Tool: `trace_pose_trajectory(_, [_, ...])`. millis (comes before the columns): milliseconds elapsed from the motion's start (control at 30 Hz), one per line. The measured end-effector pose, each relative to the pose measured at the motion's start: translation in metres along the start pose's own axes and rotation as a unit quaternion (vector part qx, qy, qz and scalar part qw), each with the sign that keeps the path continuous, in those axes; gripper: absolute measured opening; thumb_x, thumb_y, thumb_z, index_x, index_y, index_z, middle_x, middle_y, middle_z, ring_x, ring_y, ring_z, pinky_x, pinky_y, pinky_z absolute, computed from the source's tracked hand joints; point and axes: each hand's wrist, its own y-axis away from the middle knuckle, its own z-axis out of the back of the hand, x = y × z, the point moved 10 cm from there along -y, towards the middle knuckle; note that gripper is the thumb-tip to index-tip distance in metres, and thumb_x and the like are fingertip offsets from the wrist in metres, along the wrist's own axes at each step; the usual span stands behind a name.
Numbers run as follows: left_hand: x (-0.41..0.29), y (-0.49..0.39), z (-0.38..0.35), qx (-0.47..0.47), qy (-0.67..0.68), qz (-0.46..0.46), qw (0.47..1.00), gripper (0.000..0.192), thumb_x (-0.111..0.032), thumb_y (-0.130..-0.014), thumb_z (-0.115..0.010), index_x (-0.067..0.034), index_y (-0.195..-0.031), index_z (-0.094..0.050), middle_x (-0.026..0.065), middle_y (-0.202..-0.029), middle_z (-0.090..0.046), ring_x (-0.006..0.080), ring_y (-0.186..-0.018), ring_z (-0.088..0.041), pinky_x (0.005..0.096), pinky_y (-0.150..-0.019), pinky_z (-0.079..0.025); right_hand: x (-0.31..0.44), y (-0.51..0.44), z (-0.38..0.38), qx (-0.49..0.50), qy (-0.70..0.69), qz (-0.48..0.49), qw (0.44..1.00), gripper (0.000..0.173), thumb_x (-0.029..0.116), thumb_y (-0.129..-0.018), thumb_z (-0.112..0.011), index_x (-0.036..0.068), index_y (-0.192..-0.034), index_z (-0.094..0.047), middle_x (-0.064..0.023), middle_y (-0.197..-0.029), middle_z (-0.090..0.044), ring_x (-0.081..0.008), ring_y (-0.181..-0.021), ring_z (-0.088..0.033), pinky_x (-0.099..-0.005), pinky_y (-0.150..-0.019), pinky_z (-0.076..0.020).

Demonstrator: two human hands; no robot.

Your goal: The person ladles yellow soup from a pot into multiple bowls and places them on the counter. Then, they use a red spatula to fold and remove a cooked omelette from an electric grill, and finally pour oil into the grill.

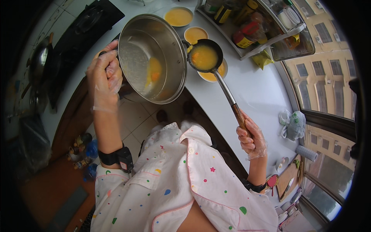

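Observation:
My left hand [105, 72], in a clear plastic glove, grips the side handle of a large stainless steel pot [139, 55]. The pot is tilted, and a little yellow soup [154, 72] with an orange lump lies inside it. In my right hand [251, 136], also gloved, is the wooden handle of a black ladle [222, 84]. Its bowl holds yellow soup with orange pieces [204, 58] and hangs over a white bowl [211, 77] of yellow soup, partly hiding it. Two more bowls of similar soup, a nearer one [196, 35] and a farther one [178, 16], stand behind on the white counter [249, 92].
A black gas stove [87, 26] lies at the upper left, with a wok [40, 61] beside it. A shelf rack [245, 55] of bottles and packets borders the counter at upper right. Plastic bags [293, 123], a cutting board [285, 188] and a knife [289, 184] lie along the window side.

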Motion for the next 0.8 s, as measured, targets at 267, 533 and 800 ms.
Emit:
trace_pose_trajectory(267, [0.003,-0.011,-0.002,0.008,0.0,0.0,1.0,0.028,-0.008,-0.085,-0.053,0.005,-0.109,-0.058,-0.0033,-0.054,-0.038,0.0033,-0.033,-0.025,0.02,-0.031,-0.02,0.016,-0.004,0.044,-0.17,0.158,0.102,0.967,0.051,0.013,-0.093,-0.055,0.018,-0.141,-0.039,0.0005,-0.068,-0.043,-0.0011,-0.045,-0.027,-0.0137,-0.036,-0.0216])
trace_pose_trajectory(533, [0.006,-0.015,-0.002,0.011,-0.005,0.003,1.0,0.028,-0.009,-0.086,-0.053,0.005,-0.109,-0.059,-0.0035,-0.055,-0.039,0.0027,-0.034,-0.028,0.0188,-0.031,-0.021,0.013,0.007,0.049,-0.28,0.33,0.168,0.886,0.054,0.009,-0.091,-0.057,0.02,-0.141,-0.04,0.0055,-0.064,-0.042,-0.0006,-0.044,-0.029,-0.0171,-0.035,-0.0225])
trace_pose_trajectory(800, [0.006,-0.018,0.0,0.018,-0.001,0.008,1.0,0.026,-0.01,-0.086,-0.054,0.005,-0.107,-0.06,-0.0039,-0.055,-0.039,0.0026,-0.035,-0.029,0.0182,-0.031,-0.022,0.017,0.031,0.034,-0.298,0.592,0.312,0.681,0.056,-0.001,-0.087,-0.058,0.013,-0.139,-0.044,-0.0041,-0.107,-0.065,-0.0092,-0.069,-0.054,-0.0212,-0.066,-0.0474])
